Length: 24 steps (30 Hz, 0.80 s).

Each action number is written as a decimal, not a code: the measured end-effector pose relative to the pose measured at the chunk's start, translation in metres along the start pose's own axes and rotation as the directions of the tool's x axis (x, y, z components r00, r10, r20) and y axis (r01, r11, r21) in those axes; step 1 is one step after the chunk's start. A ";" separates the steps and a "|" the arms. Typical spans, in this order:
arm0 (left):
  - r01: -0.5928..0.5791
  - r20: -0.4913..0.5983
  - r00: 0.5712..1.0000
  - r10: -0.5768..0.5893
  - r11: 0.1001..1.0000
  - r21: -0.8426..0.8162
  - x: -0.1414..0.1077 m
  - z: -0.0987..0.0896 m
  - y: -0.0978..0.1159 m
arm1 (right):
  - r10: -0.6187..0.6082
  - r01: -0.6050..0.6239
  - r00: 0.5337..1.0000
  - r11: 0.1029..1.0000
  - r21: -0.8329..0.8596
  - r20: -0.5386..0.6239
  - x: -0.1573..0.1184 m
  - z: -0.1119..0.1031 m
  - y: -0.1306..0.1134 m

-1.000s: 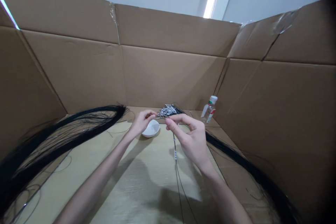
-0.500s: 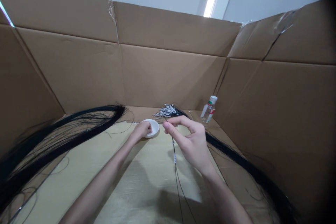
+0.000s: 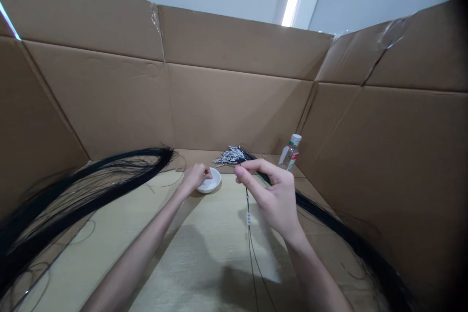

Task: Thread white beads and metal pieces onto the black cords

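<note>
Between thumb and index finger, my right hand (image 3: 272, 195) pinches a thin black cord (image 3: 247, 207) that hangs down and splits into two strands lower down. A short row of white beads (image 3: 248, 219) is threaded on the cord, with one more bead a little higher. My left hand (image 3: 196, 175) is at the left rim of a small white bowl (image 3: 213, 186), its fingers closed together over the bowl. Whatever those fingers hold is too small to make out.
Behind the bowl lies a pile of white-beaded cord ends (image 3: 231, 155), joined to a black cord bundle (image 3: 329, 219) at right. Another black bundle (image 3: 124, 185) loops at left. A clear bottle (image 3: 291, 153) stands by the cardboard wall (image 3: 237, 107).
My left hand has lifted slightly and shifted left, from inside the bowl to its rim. My right hand has moved a little right with the beaded cord.
</note>
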<state>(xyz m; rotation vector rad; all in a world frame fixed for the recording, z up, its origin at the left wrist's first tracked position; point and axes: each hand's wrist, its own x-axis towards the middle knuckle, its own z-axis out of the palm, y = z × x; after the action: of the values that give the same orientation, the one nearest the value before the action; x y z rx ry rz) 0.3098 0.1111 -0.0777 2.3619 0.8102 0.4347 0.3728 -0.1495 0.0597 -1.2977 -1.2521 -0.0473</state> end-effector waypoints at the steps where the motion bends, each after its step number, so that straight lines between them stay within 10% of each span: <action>1: 0.014 -0.008 1.000 -0.014 1.000 -0.017 0.001 -0.004 0.001 | 0.000 0.000 1.000 1.000 0.000 -0.003 0.000 -0.001 -0.001; 7: -0.057 -0.135 0.991 0.007 0.929 -0.366 -0.007 -0.033 0.030 | -0.007 0.006 0.999 0.999 -0.033 -0.038 0.001 -0.003 0.000; 16: -0.179 -0.167 0.983 0.069 0.493 -0.851 -0.082 -0.066 0.116 | -0.121 0.109 0.989 0.986 -0.127 -0.089 -0.001 -0.001 0.002; 24: -0.155 -0.127 0.986 0.107 0.311 -0.938 -0.122 -0.063 0.136 | -0.237 0.217 0.968 0.957 -0.191 -0.086 -0.007 -0.003 -0.011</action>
<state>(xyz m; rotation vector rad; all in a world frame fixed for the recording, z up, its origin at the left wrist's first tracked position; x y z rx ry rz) 0.2471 -0.0262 0.0432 1.2450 0.1883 0.7729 0.3647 -0.1598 0.0630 -1.2808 -1.3214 -0.3993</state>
